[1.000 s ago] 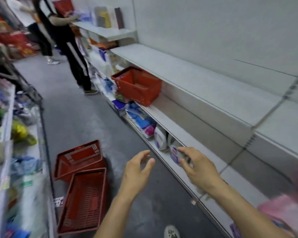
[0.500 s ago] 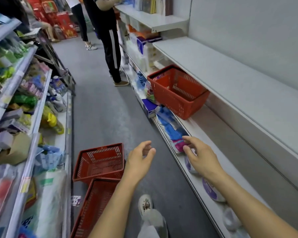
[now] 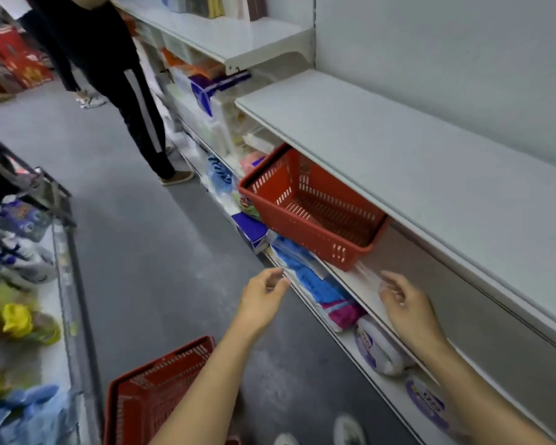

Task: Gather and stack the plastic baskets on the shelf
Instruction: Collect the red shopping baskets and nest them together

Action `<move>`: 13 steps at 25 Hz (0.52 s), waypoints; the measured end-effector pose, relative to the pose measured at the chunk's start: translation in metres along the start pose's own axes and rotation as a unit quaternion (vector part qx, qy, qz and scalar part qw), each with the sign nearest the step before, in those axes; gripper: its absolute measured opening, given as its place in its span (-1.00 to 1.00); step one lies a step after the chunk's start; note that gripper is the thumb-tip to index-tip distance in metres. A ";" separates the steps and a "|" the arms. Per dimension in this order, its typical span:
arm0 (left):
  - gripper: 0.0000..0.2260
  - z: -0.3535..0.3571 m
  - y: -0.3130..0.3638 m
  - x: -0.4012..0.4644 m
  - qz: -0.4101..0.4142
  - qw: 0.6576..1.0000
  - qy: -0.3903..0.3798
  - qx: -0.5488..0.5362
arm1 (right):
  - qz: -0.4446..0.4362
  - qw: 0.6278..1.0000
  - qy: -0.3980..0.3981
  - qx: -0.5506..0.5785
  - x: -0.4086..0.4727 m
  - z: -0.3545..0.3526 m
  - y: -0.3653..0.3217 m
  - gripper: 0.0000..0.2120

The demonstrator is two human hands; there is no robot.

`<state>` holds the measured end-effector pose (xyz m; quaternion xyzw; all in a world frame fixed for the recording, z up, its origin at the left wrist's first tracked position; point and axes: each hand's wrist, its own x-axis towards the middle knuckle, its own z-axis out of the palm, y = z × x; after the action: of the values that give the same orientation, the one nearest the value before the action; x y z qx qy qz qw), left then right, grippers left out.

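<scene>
A red plastic basket (image 3: 312,207) sits tilted on the middle shelf (image 3: 360,284) on the right, its front corner jutting over the shelf edge. Another red basket (image 3: 154,396) stands on the floor at the lower left, partly hidden behind my left forearm. My left hand (image 3: 264,300) hovers over the aisle just below the shelf basket, fingers loosely curled and empty. My right hand (image 3: 405,309) is held over the middle shelf, a little to the right of that basket, also empty with fingers apart. Neither hand touches a basket.
A wide white shelf (image 3: 430,175) overhangs the basket. Packaged goods (image 3: 325,293) fill the lower shelf. A person in black trousers (image 3: 132,101) stands up the aisle by the right shelving. Stocked shelves (image 3: 23,284) line the left side. The grey floor (image 3: 148,245) runs between.
The view has moved forward along the aisle, so the shelf basket is now much closer to both hands. The floor baskets have slid toward the bottom edge. Both hands stay raised and empty.
</scene>
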<state>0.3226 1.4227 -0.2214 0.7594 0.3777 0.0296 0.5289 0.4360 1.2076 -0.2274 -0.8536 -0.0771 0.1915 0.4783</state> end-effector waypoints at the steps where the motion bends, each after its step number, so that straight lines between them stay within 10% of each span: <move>1: -0.69 0.008 0.006 0.024 -0.008 1.000 -0.012 -0.008 | 0.019 1.000 0.011 0.005 0.020 0.002 0.000 -0.69; 13: -0.60 0.092 0.024 0.233 -0.177 0.953 0.028 -0.246 | 0.219 0.969 -0.006 0.119 0.148 0.048 0.008 -0.84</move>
<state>0.5423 1.4885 -0.3248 0.5262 0.5014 0.0486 0.6851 0.5513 1.2875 -0.2939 -0.7855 0.1320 0.3040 0.5226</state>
